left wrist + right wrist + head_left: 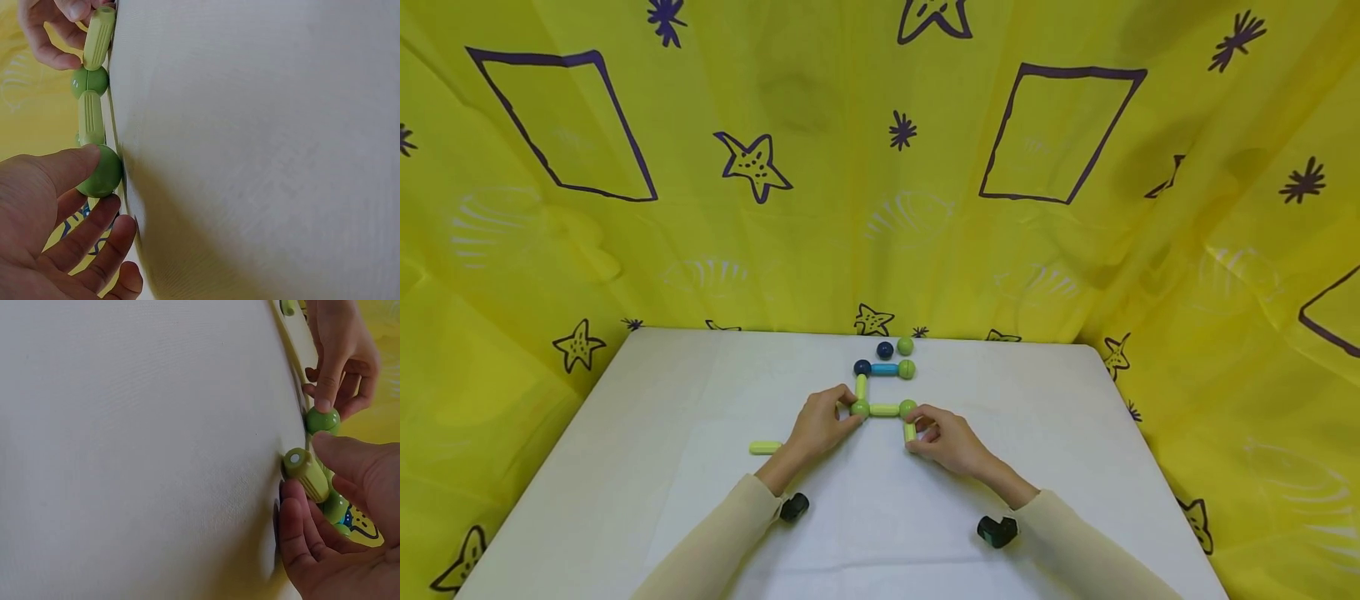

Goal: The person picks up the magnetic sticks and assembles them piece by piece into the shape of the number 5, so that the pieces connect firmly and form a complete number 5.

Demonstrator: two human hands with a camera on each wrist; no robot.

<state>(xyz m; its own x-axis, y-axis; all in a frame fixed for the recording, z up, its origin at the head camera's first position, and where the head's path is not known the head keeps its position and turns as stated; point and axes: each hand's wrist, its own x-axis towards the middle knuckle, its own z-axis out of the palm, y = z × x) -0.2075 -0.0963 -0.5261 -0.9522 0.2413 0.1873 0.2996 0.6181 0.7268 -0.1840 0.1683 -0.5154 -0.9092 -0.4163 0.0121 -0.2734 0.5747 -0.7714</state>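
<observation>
Room to pass over white tabletop [880, 517] between the sleeves [715, 533], ball-and-rod chain [884, 410] blocking ahead, yellow curtain [835, 250] beyond

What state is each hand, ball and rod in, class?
Left hand, pinching green corner ball.
Right hand, holding near rod.
Green corner ball, held, joined.
Near rod, held, touching end ball.
End ball, joined.
Middle rod, joined.
Side rod, joined.
Blue rod, joined.
Navy corner ball, joined.
Blue rod's green ball, joined.
Back navy ball, loose.
Back green ball, loose.
Single rod, loose.
</observation>
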